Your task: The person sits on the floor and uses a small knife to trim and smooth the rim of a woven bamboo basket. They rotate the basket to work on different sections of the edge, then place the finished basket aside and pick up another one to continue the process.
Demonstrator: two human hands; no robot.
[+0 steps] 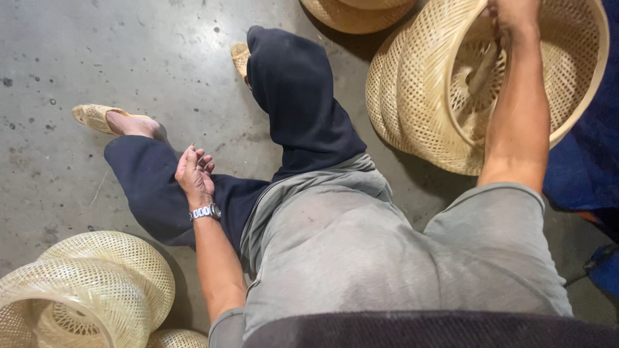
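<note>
On the concrete floor (129, 51), a stack of finished woven baskets (84, 287) lies at the lower left edge, apart from the left hand (195, 173), which rests loosely curled and empty on the dark trouser leg (155, 187). At the upper right, the right hand (512, 16) grips the rim of a tipped woven basket (438, 96), its weave looking complete. More baskets crowd behind it, and the outstretched legs take up the floor between.

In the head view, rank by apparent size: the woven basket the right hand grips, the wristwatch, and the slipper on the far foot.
1. Woven basket gripped at its rim by the right hand: by far the largest.
2. Slipper: mid-sized, though it lies farther from the camera.
3. Wristwatch on the left hand wrist: smallest.
</note>
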